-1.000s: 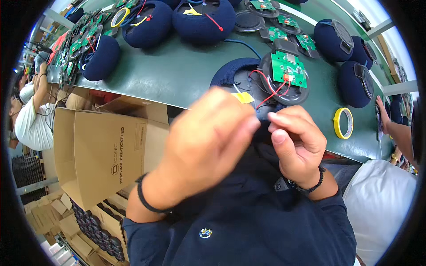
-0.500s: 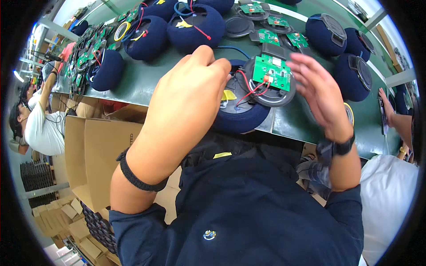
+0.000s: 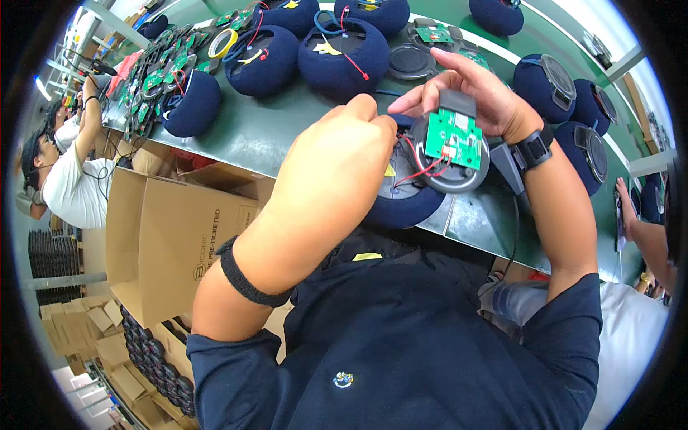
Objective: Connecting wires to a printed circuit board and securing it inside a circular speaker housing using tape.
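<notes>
A round dark-blue fabric-covered speaker body (image 3: 405, 209) sits at the bench's near edge, its top open. Against its right side leans a black round cover (image 3: 469, 179) carrying a green circuit board (image 3: 453, 136). Red wires (image 3: 416, 174) run from the board into the body. My left hand (image 3: 337, 154) is closed over the body's left side; its fingertips and whatever they pinch are hidden. Just beyond the board, my right hand (image 3: 476, 89) reaches leftward with fingers apart, its fingertips close to my left hand. A blue cable (image 3: 389, 92) passes behind the fingertips.
More blue speaker bodies (image 3: 344, 61) stand behind and at right (image 3: 545, 86). Many circuit boards (image 3: 154, 89) are heaped at left, near a yellow tape roll (image 3: 223, 44). A cardboard box (image 3: 172, 244) stands below the bench. Another person (image 3: 75, 183) works at far left.
My right hand has swung from the right of the board to its far side, towards my left hand. The left hand stays closed at the speaker body. The whole view has shifted slightly.
</notes>
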The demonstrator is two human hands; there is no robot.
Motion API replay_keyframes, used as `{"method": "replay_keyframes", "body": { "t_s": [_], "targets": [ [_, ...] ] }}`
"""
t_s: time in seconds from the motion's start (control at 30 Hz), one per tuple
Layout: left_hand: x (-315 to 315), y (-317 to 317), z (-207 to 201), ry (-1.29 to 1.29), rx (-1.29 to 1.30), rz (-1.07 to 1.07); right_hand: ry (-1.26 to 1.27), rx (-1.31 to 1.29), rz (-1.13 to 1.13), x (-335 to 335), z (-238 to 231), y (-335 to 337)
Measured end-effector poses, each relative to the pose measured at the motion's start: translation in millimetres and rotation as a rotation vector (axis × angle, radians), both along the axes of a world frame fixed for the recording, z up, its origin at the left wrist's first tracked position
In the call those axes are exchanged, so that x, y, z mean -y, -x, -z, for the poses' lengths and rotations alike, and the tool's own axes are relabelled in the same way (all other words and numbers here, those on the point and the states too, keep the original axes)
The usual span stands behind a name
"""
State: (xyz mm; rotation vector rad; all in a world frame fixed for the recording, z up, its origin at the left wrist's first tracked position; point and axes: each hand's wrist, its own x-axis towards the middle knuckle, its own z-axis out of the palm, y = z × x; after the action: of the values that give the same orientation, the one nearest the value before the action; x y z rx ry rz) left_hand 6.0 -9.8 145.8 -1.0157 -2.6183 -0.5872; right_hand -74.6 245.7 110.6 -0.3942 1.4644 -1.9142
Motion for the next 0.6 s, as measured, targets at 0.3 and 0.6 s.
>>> {"method": "replay_keyframes", "body": {
  "t_s": [0.3, 0.6],
  "targets": [
    [10.7, -10.8, 2.1, -0.078, 0.056, -0.030, -0.920, -0.624, -0.362, 46.2, -84.7, 1.9],
    [8.0, -2.7, 6.4, -0.064, -0.008, 0.041, -1.180, -0.729, -0.335, 72.9, -109.6, -15.3]
  ]
}}
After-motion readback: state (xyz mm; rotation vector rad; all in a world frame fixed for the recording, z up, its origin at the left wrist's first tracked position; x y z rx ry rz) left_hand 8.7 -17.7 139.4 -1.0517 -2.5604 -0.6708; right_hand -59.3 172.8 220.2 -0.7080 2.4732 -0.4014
